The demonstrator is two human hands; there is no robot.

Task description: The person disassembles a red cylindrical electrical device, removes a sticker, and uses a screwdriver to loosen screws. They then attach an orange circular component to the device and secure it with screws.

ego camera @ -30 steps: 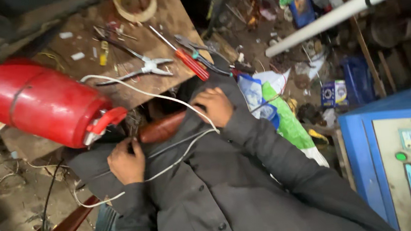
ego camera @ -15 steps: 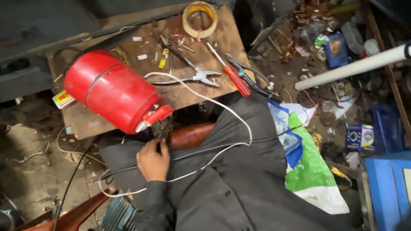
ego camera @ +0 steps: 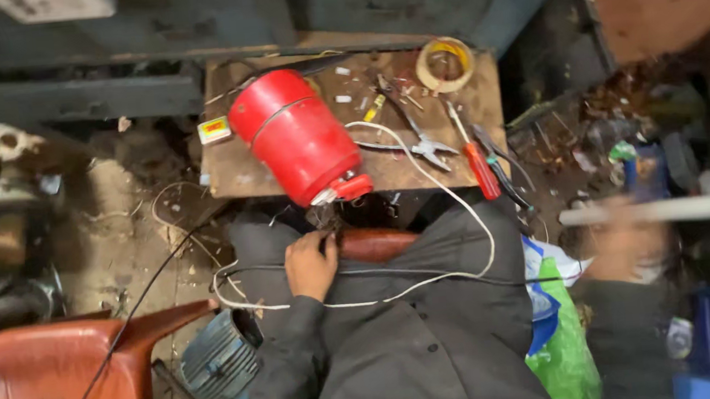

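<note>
Cluttered workshop floor, low wooden bench [ego camera: 233, 172] carrying red cylinder [ego camera: 298, 136], pliers [ego camera: 419, 144], red screwdriver [ego camera: 479, 167], tape roll [ego camera: 444, 63]. Left hand [ego camera: 309, 265] on lap, fingers pinching dark wire ends [ego camera: 327, 223] below cylinder's nozzle; thin, limp, best gripped near tips. White cable [ego camera: 450, 204] looping over lap. Right hand [ego camera: 624, 244] blurred, grip unclear.

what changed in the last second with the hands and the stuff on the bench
The right hand left the lap, where it lay by the white wire, and swung out to the right, now blurred. The left hand stays at the wires below the red cylinder. The pliers, screwdriver and tape roll lie as before.
</note>
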